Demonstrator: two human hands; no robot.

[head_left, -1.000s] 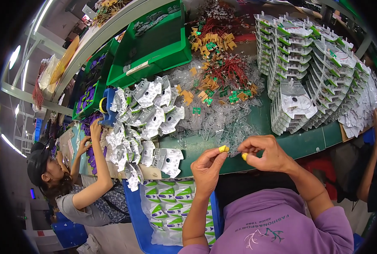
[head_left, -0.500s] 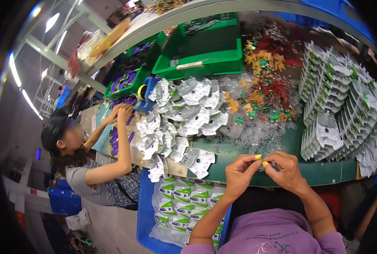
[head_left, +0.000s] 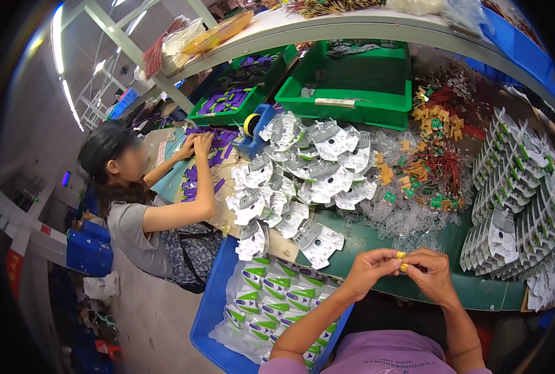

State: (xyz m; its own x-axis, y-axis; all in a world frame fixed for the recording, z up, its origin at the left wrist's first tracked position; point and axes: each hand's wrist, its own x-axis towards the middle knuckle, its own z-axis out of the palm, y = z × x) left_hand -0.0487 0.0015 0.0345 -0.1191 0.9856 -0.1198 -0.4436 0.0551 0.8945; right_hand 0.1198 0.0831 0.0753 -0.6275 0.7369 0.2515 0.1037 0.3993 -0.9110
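Observation:
My left hand (head_left: 373, 272) and my right hand (head_left: 431, 274) meet fingertip to fingertip over the near edge of the green worktop (head_left: 371, 246). Both are closed in a pinch, with yellow covers on some fingertips. Whatever sits between them is too small or hidden to name. Just beyond lies a heap of clear plastic pieces (head_left: 408, 218), mixed with orange parts (head_left: 439, 121), green pieces and red wires (head_left: 449, 165). White-and-grey plastic housings (head_left: 330, 177) are piled to the left of it, one lying flat (head_left: 318, 242) near the edge.
Stacked housings (head_left: 508, 206) rise at the right. A green bin (head_left: 346, 112) stands behind the piles, beneath a shelf (head_left: 352, 25). Lower left, a blue crate (head_left: 204, 324) holds bagged white-green items. At the left a co-worker (head_left: 147, 212) handles purple parts beside a tape dispenser (head_left: 256, 128).
The view has shifted, so the scene sits lower and further right, with more of the shelf showing. My hands remain pinched together at the worktop's edge.

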